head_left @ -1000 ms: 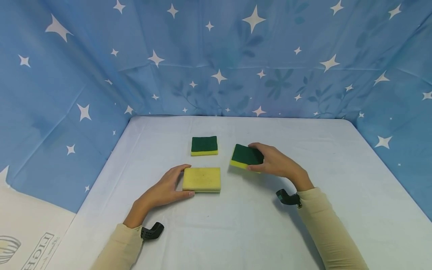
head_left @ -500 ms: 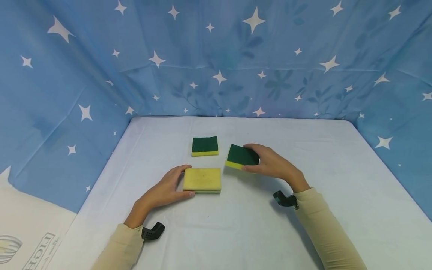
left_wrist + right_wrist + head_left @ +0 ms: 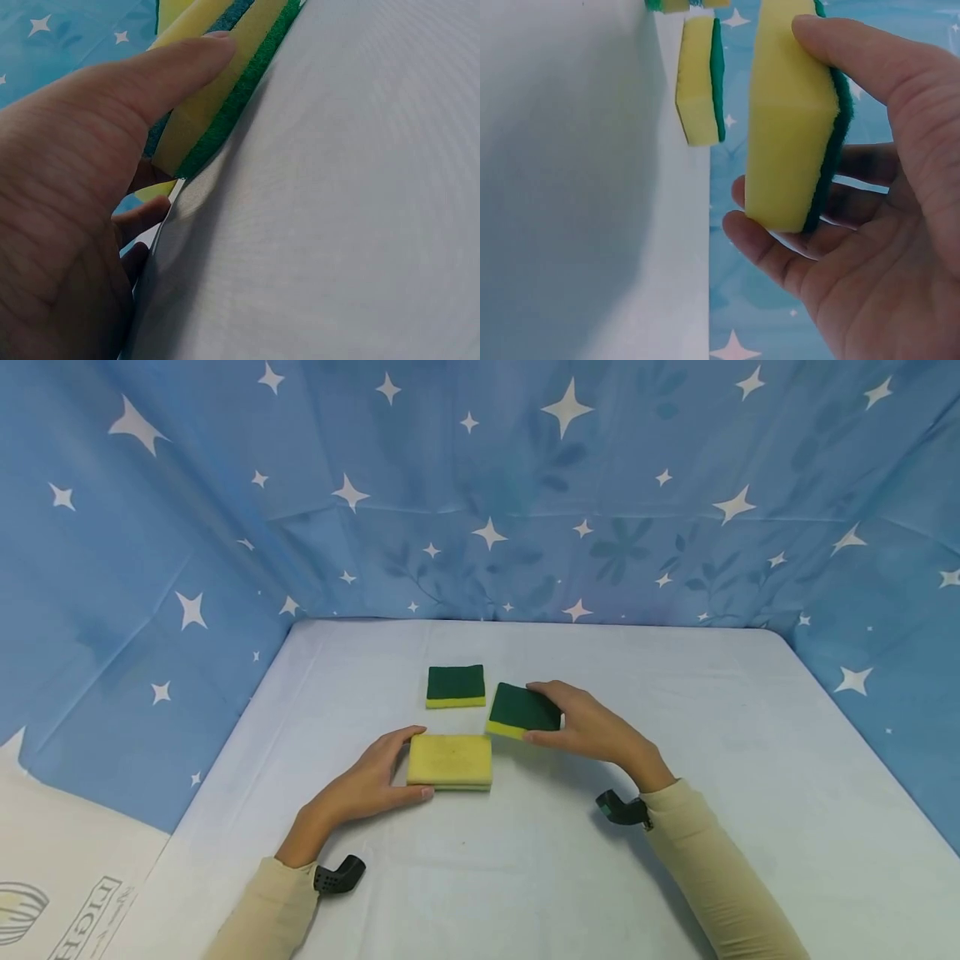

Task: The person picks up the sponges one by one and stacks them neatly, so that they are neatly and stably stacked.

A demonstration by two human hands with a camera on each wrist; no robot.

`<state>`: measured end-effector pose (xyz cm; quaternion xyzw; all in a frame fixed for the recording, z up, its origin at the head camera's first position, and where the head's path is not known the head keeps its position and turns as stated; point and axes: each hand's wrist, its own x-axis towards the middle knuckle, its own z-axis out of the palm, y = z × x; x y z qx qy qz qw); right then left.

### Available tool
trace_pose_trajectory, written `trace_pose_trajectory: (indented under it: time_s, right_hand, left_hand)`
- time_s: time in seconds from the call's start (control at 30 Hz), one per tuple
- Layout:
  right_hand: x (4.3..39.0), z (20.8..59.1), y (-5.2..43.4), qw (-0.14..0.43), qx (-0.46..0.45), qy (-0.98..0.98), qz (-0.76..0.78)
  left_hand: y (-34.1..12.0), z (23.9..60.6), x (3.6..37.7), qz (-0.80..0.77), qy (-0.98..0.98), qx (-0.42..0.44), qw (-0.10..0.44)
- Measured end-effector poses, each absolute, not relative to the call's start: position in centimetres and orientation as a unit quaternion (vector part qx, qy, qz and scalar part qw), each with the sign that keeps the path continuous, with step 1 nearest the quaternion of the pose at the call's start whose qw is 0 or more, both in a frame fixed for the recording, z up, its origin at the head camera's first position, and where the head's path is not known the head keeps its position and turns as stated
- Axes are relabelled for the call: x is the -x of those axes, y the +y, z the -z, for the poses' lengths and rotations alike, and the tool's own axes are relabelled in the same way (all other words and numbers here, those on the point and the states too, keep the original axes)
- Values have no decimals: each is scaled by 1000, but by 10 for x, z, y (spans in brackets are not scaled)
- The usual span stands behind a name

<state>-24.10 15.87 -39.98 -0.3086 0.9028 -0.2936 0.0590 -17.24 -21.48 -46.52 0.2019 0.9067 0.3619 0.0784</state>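
On the white table (image 3: pixel 525 868) lies a stack of two sponges (image 3: pixel 448 760), yellow side up. My left hand (image 3: pixel 405 762) grips its left end, thumb along the near side; the left wrist view shows that thumb (image 3: pixel 150 82) pressed on the stack (image 3: pixel 225 90). My right hand (image 3: pixel 543 714) holds a third sponge (image 3: pixel 517 710), green side up, just right of the stack and behind it. In the right wrist view this held sponge (image 3: pixel 787 120) is clear of the table, pinched between thumb and fingers. Another sponge (image 3: pixel 455 684) lies flat further back, untouched.
Blue star-printed cloth (image 3: pixel 480 485) walls the table at the back and both sides. A cardboard box (image 3: pixel 45 893) stands off the table's left front corner. Bare tabletop spreads in front of and to the right of my hands.
My right hand has carried the green-topped sponge leftward, closer to the stack. The left hand and the stack have not moved.
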Motion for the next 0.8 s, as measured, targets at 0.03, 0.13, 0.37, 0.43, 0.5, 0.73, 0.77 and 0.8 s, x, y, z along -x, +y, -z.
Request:
trace_pose_trajectory:
  time_s: [0.03,0.13,0.37,0.43,0.5,0.73,0.77,0.8]
  right_hand:
    - [241,400,157,58,310,903,292]
    - [240,398,153,54,312,903,291]
    - [237,396,145,50,315,901,295]
    - [236,395,144,48,316,900,295]
    - [235,394,142,46,317,900,295]
    - [234,395,141,35,321,899,296]
    - [233,394,141,34,321,898,298]
    - [233,394,141,31,322,898,299]
  left_hand:
    - [-215,465,172,-363,906,-202,78]
    - [-215,466,172,-366,905,-201,76]
    - [-215,466,171,-365,907,-198,74]
    - [-215,466,171,-366,906,-198,71]
    - [-215,466,171,-366,906,-200,69]
    - [-215,466,171,-365,906,-207,62]
    - [-215,466,171,-365,905,-208,62]
    - [-215,466,171,-366,905,-208,62]
